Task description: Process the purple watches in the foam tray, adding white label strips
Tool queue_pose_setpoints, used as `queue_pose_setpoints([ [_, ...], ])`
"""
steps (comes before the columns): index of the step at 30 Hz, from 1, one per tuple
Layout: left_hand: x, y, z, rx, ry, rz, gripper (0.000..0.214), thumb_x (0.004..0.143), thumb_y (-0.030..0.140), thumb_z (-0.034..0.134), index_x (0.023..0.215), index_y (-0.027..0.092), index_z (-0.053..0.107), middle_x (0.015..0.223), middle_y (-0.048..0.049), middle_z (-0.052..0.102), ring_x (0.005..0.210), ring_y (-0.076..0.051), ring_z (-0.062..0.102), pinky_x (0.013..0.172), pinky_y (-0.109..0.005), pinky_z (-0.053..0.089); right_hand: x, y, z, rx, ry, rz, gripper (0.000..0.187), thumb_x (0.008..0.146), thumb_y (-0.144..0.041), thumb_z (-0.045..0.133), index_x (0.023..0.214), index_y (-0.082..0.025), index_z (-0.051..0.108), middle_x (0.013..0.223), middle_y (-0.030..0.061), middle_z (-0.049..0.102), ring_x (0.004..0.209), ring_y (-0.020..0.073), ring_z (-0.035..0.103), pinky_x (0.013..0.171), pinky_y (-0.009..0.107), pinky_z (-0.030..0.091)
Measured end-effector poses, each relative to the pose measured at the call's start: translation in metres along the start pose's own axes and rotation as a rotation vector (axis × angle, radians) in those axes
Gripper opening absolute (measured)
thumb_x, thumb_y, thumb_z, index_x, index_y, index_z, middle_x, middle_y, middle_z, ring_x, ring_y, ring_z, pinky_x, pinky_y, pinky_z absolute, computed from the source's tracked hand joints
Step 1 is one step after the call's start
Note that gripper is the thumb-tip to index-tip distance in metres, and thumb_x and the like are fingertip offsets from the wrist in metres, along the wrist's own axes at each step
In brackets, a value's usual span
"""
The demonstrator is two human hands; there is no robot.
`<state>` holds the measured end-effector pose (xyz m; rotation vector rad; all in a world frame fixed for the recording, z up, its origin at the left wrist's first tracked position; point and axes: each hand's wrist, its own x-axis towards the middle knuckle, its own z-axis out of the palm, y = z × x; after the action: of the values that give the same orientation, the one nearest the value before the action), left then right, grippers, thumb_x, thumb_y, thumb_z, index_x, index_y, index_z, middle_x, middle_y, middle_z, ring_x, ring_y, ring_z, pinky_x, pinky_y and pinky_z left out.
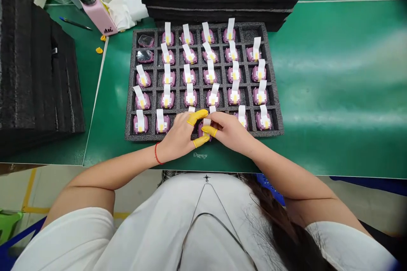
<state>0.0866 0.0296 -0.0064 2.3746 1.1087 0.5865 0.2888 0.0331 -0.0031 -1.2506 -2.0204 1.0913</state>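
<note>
"ABL" printed on pink pump bottle (107,29); other markings illegible.

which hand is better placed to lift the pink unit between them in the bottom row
Left, probably. The left hand has a yellow finger cot above the pink unit and another below it, while the right hand shows one cot at its side.

The left hand (176,137) and right hand (230,131) hide most of a small pink plastic device (200,131) in the black foam tray (129,114); any print on the white paper tabs (140,119) is too small to read.
</note>
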Motion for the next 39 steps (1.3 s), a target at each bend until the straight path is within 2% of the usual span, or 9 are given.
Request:
queue_pose_setpoints([
  [2,0.001,-0.002,0.005,-0.047,0.007,-0.008,0.047,0.09,0.032,0.062,0.131,0.02,0.042,0.115,-0.0078,0.064,0.107,-0.022,0.057,0.099,-0.043,0.043,-0.003,0.001,0.004,-0.098,0.084,-0.132,0.013,0.087,-0.016,0.057,0.087,-0.019,0.069,0.089,0.0052,0.059,0.073,0.0142,0.053,0.063,0.03,0.046],
  [4,0.003,-0.002,0.005,-0.078,-0.002,-0.033,0.036,0.091,0.032,0.059,0.124,0.021,0.048,0.115,-0.0062,0.065,0.109,-0.021,0.057,0.106,-0.045,0.038,-0.005,0.004,0.004,-0.122,0.114,-0.257,0.015,0.089,-0.016,0.056,0.088,-0.022,0.07,0.097,0.0063,0.058,0.078,0.0145,0.055,0.065,0.03,0.049],
  [7,0.004,-0.001,0.003,-0.1,-0.023,-0.029,0.017,0.092,0.032,0.058,0.107,0.024,0.059,0.113,-0.0035,0.068,0.115,-0.021,0.058,0.115,-0.049,0.028,-0.008,0.007,-0.002,-0.081,0.085,-0.394,0.017,0.091,-0.016,0.055,0.09,-0.024,0.07,0.087,0.0035,0.058,0.079,0.0139,0.057,0.065,0.028,0.051],
  [9,0.003,-0.001,0.001,-0.119,-0.008,-0.008,0.01,0.093,0.03,0.057,0.098,0.025,0.063,0.112,-0.0022,0.069,0.116,-0.02,0.058,0.117,-0.049,0.025,-0.009,0.006,-0.007,-0.053,0.057,-0.435,0.016,0.092,-0.017,0.055,0.092,-0.025,0.069,0.085,0.0031,0.06,0.08,0.0137,0.059,0.068,0.028,0.052],
  [14,0.002,-0.002,0.001,-0.159,0.052,0.007,0.007,0.092,0.027,0.06,0.094,0.024,0.067,0.11,-0.0014,0.071,0.111,-0.018,0.061,0.114,-0.046,0.028,-0.01,0.0,-0.017,-0.002,-0.07,-0.436,0.012,0.092,-0.031,0.06,0.094,-0.023,0.069,0.098,0.0073,0.065,0.09,0.0156,0.063,0.077,0.031,0.055],
  [19,0.002,-0.001,0.003,-0.198,0.075,0.0,0.007,0.089,0.029,0.066,0.086,0.023,0.067,0.107,-0.0005,0.072,0.109,-0.018,0.062,0.114,-0.046,0.028,-0.01,-0.005,-0.013,-0.04,-0.015,-0.363,0.008,0.093,-0.028,0.058,0.09,-0.022,0.063,0.09,0.0045,0.069,0.087,0.016,0.063,0.077,0.032,0.053],
  [26,0.002,0.001,0.003,-0.194,0.068,0.013,0.005,0.088,0.025,0.065,0.09,0.027,0.07,0.109,0.0009,0.073,0.112,-0.019,0.061,0.117,-0.049,0.025,-0.012,-0.004,-0.011,-0.147,-0.028,-0.307,0.008,0.096,-0.027,0.054,0.093,-0.022,0.06,0.092,0.0041,0.071,0.084,0.0176,0.063,0.074,0.032,0.049],
  [31,0.003,0.0,0.004,-0.2,0.077,0.002,0.006,0.088,0.029,0.067,0.085,0.026,0.071,0.107,0.0012,0.073,0.112,-0.019,0.062,0.117,-0.049,0.025,-0.015,-0.004,-0.012,-0.212,-0.036,-0.321,0.007,0.095,-0.024,0.054,0.096,-0.021,0.06,0.094,0.0045,0.072,0.085,0.0178,0.064,0.075,0.033,0.046],
  [39,0.003,0.0,0.004,-0.218,0.111,0.044,0.003,0.086,0.023,0.067,0.086,0.024,0.069,0.106,0.0002,0.073,0.112,-0.019,0.062,0.118,-0.051,0.025,-0.017,-0.005,-0.009,-0.337,0.026,-0.377,0.004,0.095,-0.021,0.054,0.093,-0.02,0.059,0.091,0.0044,0.072,0.082,0.0181,0.062,0.074,0.033,0.044],
])
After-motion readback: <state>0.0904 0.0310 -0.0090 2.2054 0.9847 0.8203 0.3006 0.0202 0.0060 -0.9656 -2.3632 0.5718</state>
